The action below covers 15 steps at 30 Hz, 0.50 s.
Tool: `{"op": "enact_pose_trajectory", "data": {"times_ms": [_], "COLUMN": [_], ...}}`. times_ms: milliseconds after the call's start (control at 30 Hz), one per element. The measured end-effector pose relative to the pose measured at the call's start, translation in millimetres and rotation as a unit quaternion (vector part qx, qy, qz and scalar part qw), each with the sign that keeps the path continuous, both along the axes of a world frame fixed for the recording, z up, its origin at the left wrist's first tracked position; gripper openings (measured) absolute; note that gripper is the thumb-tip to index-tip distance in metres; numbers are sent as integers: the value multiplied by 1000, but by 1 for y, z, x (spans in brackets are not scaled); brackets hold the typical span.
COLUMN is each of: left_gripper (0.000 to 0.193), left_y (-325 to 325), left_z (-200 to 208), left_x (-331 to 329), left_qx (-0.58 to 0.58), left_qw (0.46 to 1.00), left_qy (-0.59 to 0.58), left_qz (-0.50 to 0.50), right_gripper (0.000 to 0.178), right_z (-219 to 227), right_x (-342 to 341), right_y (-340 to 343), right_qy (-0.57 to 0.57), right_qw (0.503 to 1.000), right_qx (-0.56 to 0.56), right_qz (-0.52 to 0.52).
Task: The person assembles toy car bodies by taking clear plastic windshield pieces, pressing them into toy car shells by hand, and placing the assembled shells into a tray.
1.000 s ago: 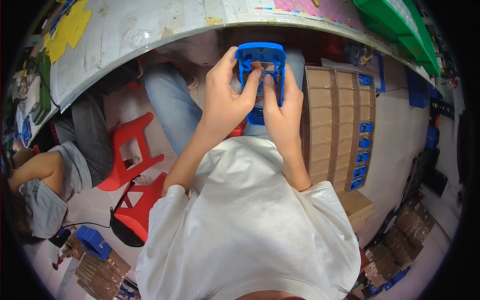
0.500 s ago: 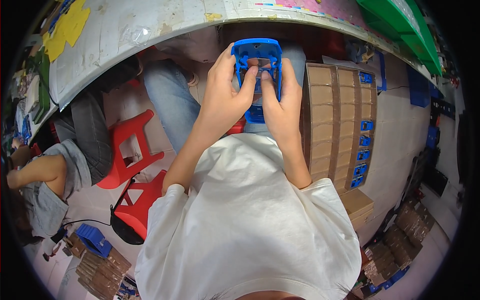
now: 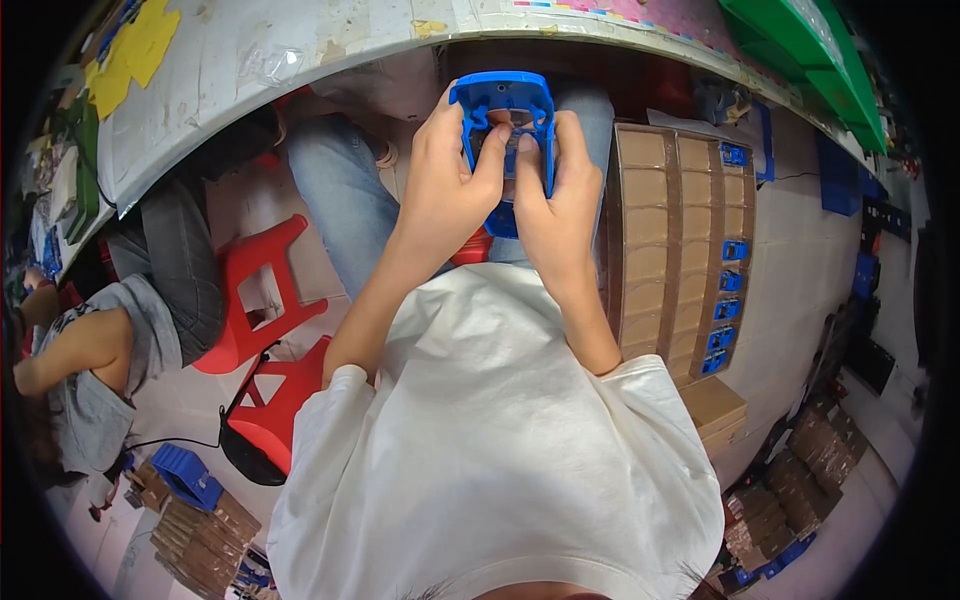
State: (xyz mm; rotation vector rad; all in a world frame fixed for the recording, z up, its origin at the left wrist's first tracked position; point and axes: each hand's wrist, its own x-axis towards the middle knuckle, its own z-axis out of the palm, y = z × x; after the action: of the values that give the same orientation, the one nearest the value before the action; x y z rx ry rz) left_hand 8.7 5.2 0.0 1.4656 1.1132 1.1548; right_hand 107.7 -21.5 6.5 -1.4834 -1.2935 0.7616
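Note:
A blue plastic toy car body (image 3: 503, 92), hollow side toward me, is held above my lap, just below the table's near edge. My left hand (image 3: 443, 180) wraps round its left side, with the thumb reaching into the hollow. From the other side my right hand (image 3: 557, 205) grips its right edge, that thumb also pressed inside next to the left one. Small parts inside show between the thumbs, too small to make out. Both hands hide much of the body's sides and lower half.
A worn white table (image 3: 350, 40) curves across the top, with a green tray (image 3: 800, 50) at its right. On my right stands a divided cardboard box (image 3: 645, 230) holding several blue pieces (image 3: 735, 250). Red stools (image 3: 250, 290) and another person (image 3: 110, 330) are at left.
Both hands and the toy car body have shifted slightly left and tilted a little. The thumbs stay inside it. The person at left has moved an arm slightly.

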Motion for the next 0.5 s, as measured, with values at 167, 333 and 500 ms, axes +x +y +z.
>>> {"op": "enact_pose_trajectory", "data": {"times_ms": [167,333,500], "left_gripper": [14,13,11], "left_y": [1,-4,-1], "left_z": [-1,7,-2], "left_x": [3,1,4], "left_qx": [20,-12,38], "left_qw": [996,996,996], "left_qy": [-75,-77,-36], "left_qz": [33,49,71], "right_gripper": [14,17,18], "right_z": [1,-5,-6], "right_x": [1,13,11], "right_y": [-6,-14,-11], "right_qy": [190,193,167], "right_qw": [981,973,980], "right_qx": [-14,-66,-57], "right_qz": [37,111,96]}}
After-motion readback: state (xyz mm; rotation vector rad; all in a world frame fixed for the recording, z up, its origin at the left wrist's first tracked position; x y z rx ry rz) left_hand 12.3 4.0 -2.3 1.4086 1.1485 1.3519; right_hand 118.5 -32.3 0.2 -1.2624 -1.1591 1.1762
